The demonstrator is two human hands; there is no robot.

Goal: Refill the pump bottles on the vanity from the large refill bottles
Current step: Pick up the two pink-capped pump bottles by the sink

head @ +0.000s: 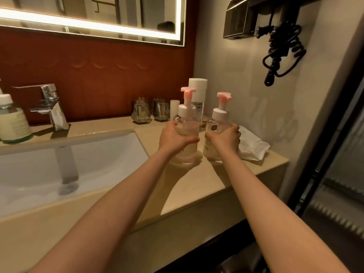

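left hand [175, 137] gripping pump bottle [187, 123], right hand [226, 137] gripping second pump bottle [213, 124], beige vanity [206, 180], lit mirror [102, 8]

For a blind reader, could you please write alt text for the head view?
Two clear plastic pump bottles with pink tops stand on a beige vanity counter beside a white sink; the left hand grips the left bottle, the right hand the right bottle. A white-capped refill bottle stands far left.

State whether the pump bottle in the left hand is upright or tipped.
Upright: the left hand grips the pump bottle, its pink pump straight above its base on the vanity.
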